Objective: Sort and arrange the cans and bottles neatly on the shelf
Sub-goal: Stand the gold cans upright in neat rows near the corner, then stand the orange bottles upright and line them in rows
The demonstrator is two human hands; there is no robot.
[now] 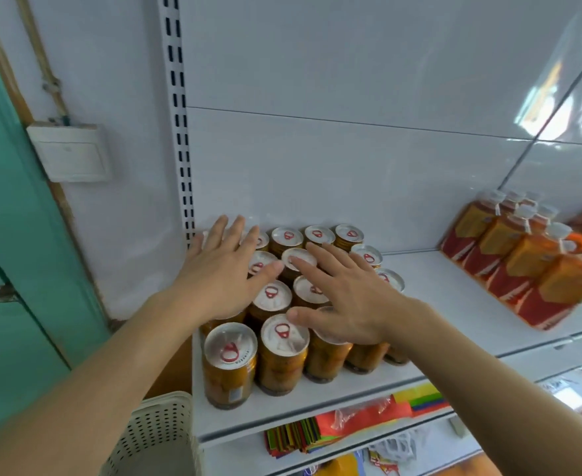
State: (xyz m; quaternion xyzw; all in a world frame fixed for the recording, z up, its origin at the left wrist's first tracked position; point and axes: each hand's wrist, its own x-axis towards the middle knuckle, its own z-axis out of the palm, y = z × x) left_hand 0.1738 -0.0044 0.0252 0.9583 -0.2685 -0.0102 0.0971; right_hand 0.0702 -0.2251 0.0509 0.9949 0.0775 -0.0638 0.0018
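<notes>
At the far left, below the left forearm, a basket (159,431) is standing beside the shelf (454,293). The left hand (221,273) is hovering flat with fingers spread and gripping nothing, over the left columns of the cans (276,297), which are standing upright in a tight block at the shelf's left end. Just to its right, the right hand (348,300) is lying spread and empty too, palm down over the block's right columns, its fingertips near a can lid (whether either palm is actually touching the lids is hard to tell). Well to the right of that hand, the bottles (523,262) are standing in their own rows, apart from the cans.

The step seems to be squaring up the can block. To do it well, the hands are probably best kept flat, pressing lightly and evenly so no can tips, nudging the outer columns inward and the front row flush with the shelf edge.
</notes>
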